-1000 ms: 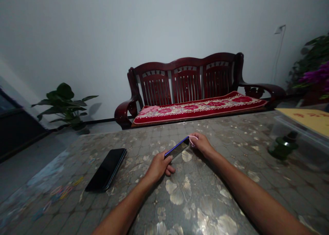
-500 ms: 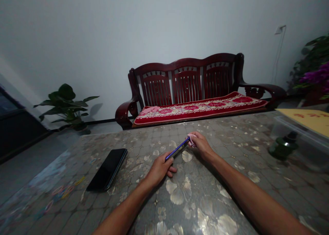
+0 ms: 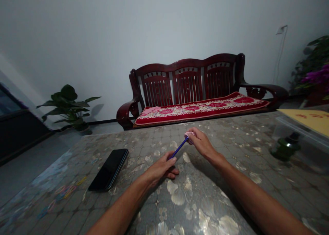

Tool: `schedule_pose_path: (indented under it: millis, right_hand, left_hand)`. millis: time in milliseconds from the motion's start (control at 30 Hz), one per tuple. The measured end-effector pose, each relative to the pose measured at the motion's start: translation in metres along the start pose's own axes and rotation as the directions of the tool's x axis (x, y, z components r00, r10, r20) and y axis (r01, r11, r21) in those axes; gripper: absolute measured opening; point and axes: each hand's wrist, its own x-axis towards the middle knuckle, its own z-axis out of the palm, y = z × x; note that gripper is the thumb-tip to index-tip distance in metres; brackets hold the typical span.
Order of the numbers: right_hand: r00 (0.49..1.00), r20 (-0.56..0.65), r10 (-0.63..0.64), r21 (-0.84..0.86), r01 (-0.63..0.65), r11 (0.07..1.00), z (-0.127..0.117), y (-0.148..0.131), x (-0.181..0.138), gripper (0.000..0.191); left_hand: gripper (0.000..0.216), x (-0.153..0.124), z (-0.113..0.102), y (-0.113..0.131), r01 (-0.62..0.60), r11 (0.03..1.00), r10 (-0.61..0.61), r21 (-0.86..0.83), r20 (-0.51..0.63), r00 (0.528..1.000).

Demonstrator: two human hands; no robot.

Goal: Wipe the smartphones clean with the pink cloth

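Note:
My left hand [image 3: 164, 165] pinches the near end of a slim blue-purple pen [image 3: 179, 148] between thumb and forefinger, its other fingers loosely curled just over the tabletop. The pen slants up and away to the right. At its far end my right hand [image 3: 200, 141] closes on a small, soft-looking pink piece of cloth [image 3: 189, 135], which wraps or touches the pen's tip; my fingers partly hide it. A black phone [image 3: 109, 169] lies to the left of my left hand.
Colourful rubber bands [image 3: 65, 191] lie scattered at the left of the patterned table [image 3: 144, 139]. On the right stand a clear plastic box [image 3: 312, 156], a dark green bottle [image 3: 285, 147] and a yellow sheet [image 3: 305, 117]. Beyond is a wooden bench [image 3: 186, 80].
My right hand has shifted slightly up and to the left, with the pink cloth turned at the pen's far end. My left hand has moved slightly right, keeping its pinch.

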Motion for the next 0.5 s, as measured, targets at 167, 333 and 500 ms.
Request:
schedule_pose_path:
  millis: [167,333,500]
  right_hand:
    - [0.998,0.029,-0.057,-0.068,0.059,0.996,0.001,-0.007,-0.004,0.025]
    - [0.999,0.024,-0.032,-0.022,0.032,0.999,0.002,-0.005,-0.003,0.023]
    - [1.000,0.027,-0.006,0.015,0.006,1.000,0.001,-0.008,-0.003,0.022]
  left_hand:
    - [0.079,0.000,-0.007,0.001,0.031,0.999,-0.033,0.026,0.067,0.997]
    - [0.074,0.002,-0.008,0.008,0.046,0.989,-0.063,0.143,0.117,0.991]
    - [0.076,0.004,-0.007,0.021,0.077,0.957,-0.123,0.280,0.150,0.981]
